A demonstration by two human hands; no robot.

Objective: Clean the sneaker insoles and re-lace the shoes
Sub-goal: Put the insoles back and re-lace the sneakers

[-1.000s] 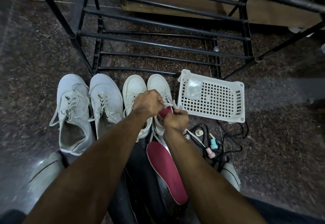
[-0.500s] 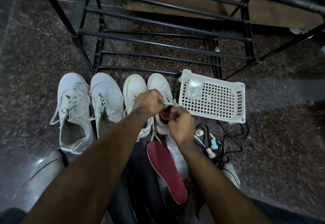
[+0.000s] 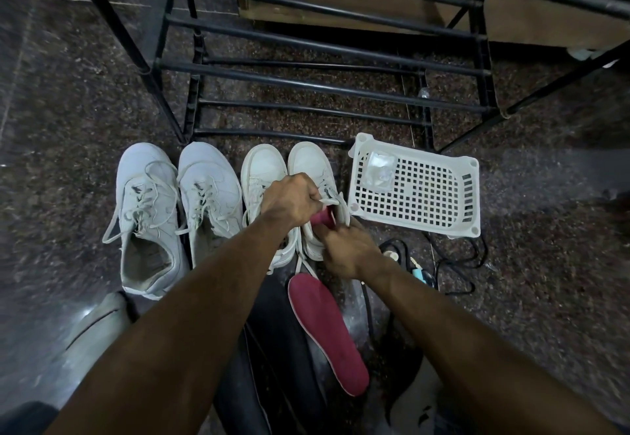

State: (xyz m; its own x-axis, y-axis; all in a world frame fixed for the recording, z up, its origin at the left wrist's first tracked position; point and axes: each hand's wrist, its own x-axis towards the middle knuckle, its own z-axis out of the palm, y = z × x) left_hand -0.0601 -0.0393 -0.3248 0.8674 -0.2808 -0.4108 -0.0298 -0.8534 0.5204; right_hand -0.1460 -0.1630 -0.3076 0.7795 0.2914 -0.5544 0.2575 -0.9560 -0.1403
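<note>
Speckled floor (image 3: pixel 511 298): left hand (image 3: pixel 289 201) pinches lace (image 3: pixel 329 201), right hand (image 3: pixel 347 250) grips white sneaker (image 3: pixel 312 165).

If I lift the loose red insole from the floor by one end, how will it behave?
The flat red foam-like insole looks thin, so it would probably bend and droop, and feel light. Its matte, fabric-like top likely grips fingers rather than slipping. Lying flat, it should not roll.

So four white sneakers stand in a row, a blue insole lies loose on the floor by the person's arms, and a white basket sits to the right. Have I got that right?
Not quite: the loose insole is dark red, not blue, as the head view shows. The four white sneakers in a row and the white basket on the right are as you say.
</note>
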